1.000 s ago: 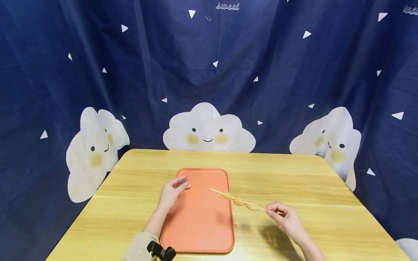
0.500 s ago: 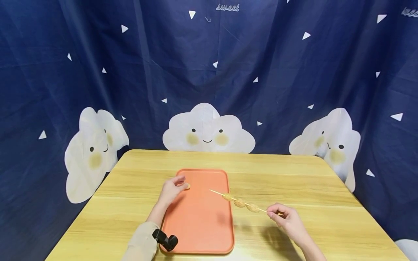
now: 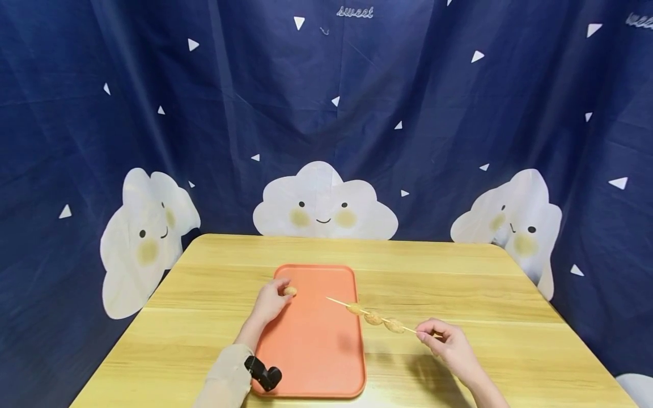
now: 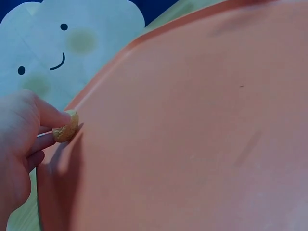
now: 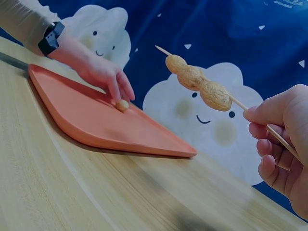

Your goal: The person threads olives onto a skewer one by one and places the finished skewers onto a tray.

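Note:
My left hand is over the far left part of the orange tray. Between thumb and fingers it pinches a small golden-brown puffed ball, low over the tray; whether the ball touches the tray I cannot tell. My right hand grips the lower end of a thin wooden skewer to the right of the tray. Three wrinkled golden-brown puffed balls are threaded on it in a row. The skewer's bare pointed tip slants up, pointing left over the tray.
The tray lies on a light wooden table, which extends to both sides and behind it. A dark blue curtain with printed clouds hangs behind the table. A black device is strapped to my left wrist.
Left fingers have shifted around the puffed ball, which now shows more, slightly farther left. The left sleeve and wrist device moved a little right. The right hand with the skewer stays nearly still.

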`<act>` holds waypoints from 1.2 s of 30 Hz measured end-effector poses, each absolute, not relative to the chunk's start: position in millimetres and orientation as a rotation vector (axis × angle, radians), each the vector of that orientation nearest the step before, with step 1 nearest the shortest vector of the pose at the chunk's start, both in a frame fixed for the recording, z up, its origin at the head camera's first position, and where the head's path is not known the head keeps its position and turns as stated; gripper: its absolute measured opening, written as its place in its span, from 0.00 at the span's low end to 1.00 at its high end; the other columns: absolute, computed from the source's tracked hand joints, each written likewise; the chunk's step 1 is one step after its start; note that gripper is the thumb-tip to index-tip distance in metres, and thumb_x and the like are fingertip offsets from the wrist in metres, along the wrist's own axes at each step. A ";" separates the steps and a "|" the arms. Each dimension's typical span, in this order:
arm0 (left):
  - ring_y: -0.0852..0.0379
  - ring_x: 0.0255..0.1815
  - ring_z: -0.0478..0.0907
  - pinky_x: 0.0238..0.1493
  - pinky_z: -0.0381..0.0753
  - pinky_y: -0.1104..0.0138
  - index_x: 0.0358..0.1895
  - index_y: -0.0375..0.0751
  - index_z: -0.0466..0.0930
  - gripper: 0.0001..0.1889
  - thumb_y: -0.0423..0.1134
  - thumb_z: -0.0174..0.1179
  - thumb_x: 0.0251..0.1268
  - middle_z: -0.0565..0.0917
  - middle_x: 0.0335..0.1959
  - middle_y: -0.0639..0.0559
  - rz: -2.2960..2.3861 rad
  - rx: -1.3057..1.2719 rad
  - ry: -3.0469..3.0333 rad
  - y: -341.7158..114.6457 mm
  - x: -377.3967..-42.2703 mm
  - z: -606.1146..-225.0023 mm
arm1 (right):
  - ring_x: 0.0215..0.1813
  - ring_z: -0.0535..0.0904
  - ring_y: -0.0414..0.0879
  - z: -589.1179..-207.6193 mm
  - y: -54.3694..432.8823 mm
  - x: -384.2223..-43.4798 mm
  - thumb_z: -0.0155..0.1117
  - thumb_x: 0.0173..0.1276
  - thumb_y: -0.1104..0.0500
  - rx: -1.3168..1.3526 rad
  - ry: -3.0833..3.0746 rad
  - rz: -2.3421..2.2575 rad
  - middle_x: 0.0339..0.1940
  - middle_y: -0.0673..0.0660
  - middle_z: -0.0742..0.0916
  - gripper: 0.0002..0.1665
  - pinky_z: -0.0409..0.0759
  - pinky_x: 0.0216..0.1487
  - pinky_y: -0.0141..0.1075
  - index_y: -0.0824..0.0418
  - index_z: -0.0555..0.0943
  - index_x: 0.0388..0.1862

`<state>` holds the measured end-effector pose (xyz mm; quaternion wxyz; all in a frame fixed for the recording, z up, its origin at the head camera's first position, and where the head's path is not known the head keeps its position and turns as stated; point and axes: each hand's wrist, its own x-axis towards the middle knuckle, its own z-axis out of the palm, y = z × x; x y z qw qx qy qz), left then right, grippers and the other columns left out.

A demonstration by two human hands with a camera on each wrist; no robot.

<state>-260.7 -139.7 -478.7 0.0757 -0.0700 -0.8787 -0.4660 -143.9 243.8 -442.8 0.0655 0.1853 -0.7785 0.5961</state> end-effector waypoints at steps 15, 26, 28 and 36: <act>0.43 0.45 0.76 0.48 0.74 0.51 0.46 0.33 0.81 0.15 0.28 0.65 0.52 0.81 0.42 0.42 -1.137 -0.246 -2.621 -136.6 -261.6 -482.8 | 0.14 0.59 0.41 -445.1 243.4 -144.2 0.58 0.64 0.69 0.584 -2.347 1.834 0.17 0.50 0.72 0.03 0.60 0.11 0.38 0.65 0.80 0.34; 0.47 0.40 0.76 0.46 0.73 0.53 0.45 0.34 0.82 0.12 0.31 0.63 0.56 0.81 0.40 0.44 -1.212 -0.209 -2.634 -136.8 -262.5 -482.7 | 0.14 0.58 0.40 -446.5 244.5 -144.4 0.58 0.65 0.69 0.602 -2.348 1.859 0.19 0.45 0.72 0.03 0.58 0.10 0.37 0.66 0.79 0.34; 0.48 0.39 0.76 0.42 0.76 0.56 0.45 0.33 0.81 0.12 0.31 0.63 0.56 0.81 0.40 0.44 -1.269 -0.204 -2.610 -137.9 -262.7 -481.9 | 0.14 0.57 0.41 -446.4 244.7 -144.5 0.57 0.65 0.69 0.605 -2.347 1.859 0.19 0.45 0.72 0.03 0.58 0.09 0.37 0.66 0.79 0.34; 0.47 0.42 0.77 0.45 0.76 0.56 0.48 0.30 0.80 0.15 0.36 0.63 0.59 0.81 0.41 0.42 -1.423 -0.188 -2.516 -137.6 -257.2 -476.2 | 0.15 0.61 0.37 -446.1 245.2 -144.0 0.59 0.64 0.68 0.553 -2.367 1.836 0.20 0.46 0.74 0.03 0.60 0.11 0.39 0.68 0.79 0.34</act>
